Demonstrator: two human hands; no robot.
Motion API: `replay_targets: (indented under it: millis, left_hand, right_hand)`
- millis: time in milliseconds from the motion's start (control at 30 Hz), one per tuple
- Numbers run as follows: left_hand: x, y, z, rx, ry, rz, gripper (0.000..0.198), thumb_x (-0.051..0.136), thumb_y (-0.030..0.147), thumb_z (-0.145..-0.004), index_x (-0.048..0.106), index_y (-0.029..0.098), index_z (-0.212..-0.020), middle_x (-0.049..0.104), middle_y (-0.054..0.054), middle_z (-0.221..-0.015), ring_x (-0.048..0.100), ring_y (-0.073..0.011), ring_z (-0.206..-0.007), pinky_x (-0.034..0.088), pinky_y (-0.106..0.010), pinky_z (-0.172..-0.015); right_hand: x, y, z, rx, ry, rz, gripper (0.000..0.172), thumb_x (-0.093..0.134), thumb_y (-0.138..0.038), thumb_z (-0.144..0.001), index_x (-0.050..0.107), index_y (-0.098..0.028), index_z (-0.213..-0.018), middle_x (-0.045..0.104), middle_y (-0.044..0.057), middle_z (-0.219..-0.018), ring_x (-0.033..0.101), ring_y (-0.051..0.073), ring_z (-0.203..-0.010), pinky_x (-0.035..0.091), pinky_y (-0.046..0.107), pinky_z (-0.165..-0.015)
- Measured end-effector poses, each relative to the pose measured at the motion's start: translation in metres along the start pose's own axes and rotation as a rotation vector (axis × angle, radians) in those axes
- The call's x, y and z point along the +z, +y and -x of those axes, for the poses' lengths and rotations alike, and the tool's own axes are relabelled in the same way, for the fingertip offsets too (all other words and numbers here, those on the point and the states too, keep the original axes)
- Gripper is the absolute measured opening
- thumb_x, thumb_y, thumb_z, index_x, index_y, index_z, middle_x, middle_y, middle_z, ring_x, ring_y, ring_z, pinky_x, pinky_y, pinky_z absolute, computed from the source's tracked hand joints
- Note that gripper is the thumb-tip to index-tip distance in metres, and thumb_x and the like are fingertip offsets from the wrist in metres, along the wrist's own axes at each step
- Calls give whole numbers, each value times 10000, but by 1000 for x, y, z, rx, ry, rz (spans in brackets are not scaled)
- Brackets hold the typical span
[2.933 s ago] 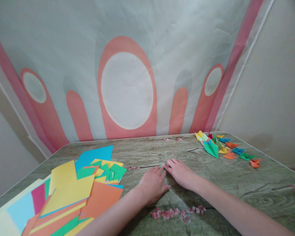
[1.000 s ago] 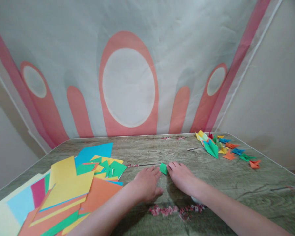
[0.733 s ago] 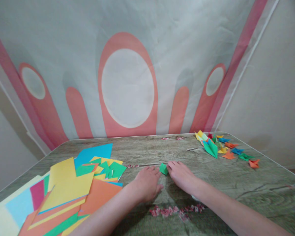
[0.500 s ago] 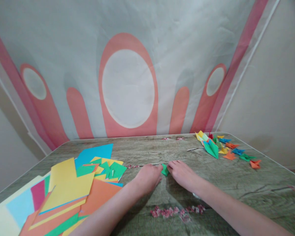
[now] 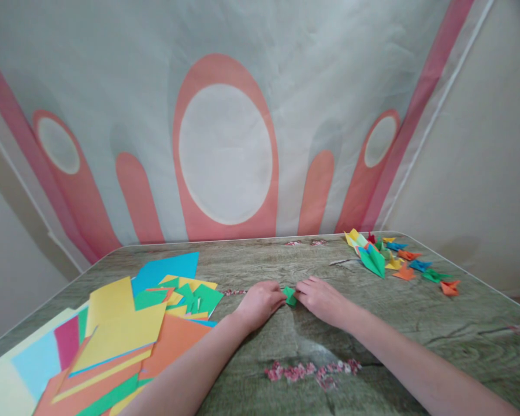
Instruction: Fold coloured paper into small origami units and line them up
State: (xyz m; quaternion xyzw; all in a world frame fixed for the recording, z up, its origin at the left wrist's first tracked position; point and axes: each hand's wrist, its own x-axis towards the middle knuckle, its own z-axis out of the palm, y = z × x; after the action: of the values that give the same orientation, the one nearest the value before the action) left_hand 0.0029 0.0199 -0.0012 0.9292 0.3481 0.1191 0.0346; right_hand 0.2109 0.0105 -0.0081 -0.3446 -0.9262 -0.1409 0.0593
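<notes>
A small folded green paper piece (image 5: 290, 295) lies on the wood-patterned table (image 5: 416, 323), between my two hands. My left hand (image 5: 260, 301) is curled, its fingertips pinching the piece's left side. My right hand (image 5: 319, 297) presses its fingertips on the right side of the same piece. Both forearms stretch from the near edge toward the middle of the table.
A spread of coloured paper sheets (image 5: 112, 335) covers the table's left part. Several small folded paper figures (image 5: 394, 260) lie at the far right. A printed pink flower strip (image 5: 312, 370) runs near my arms. A patterned cloth backdrop (image 5: 225, 150) hangs behind.
Both hands have slid a little farther from me with the green piece. The left hand has curled from flat into a pinch on it.
</notes>
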Motion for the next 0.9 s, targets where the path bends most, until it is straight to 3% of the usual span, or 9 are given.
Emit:
replay_targets:
  millis: [333,600,767,900]
  left_hand:
    - [-4,-2,1,-1,1,70,304,405,400,-888,651,235,-956,581,-39,-855,538,-163,-842,413,-247,-748]
    - [-1,-2,0,-21,19,81,301,392,371,-900,653,228,-944,571,-36,-852,533,-155,-834,406,-240,-731]
    - [0,-2,0,-26,11,47,330,365,377,-907,657,225,-926,573,-41,-828,535,-158,-809,410,-248,-719]
    - [0,-2,0,-18,17,49,334,364,380,-906,660,225,-916,572,-43,-824,537,-159,-807,413,-247,-716]
  right_hand:
    - [4,8,1,-1,59,-116,223,428,-165,-883,638,-149,-811,579,47,-790,502,152,-779,347,291,-738]
    - [3,7,3,51,91,-205,158,462,-181,-848,617,-156,-866,573,45,-828,495,157,-827,360,292,-773]
    - [5,5,3,21,121,-238,213,467,-166,-843,613,-192,-996,572,47,-870,498,158,-850,364,301,-768]
    - [8,5,4,45,150,-297,212,477,-184,-849,643,-213,-977,572,47,-877,508,153,-837,384,283,-753]
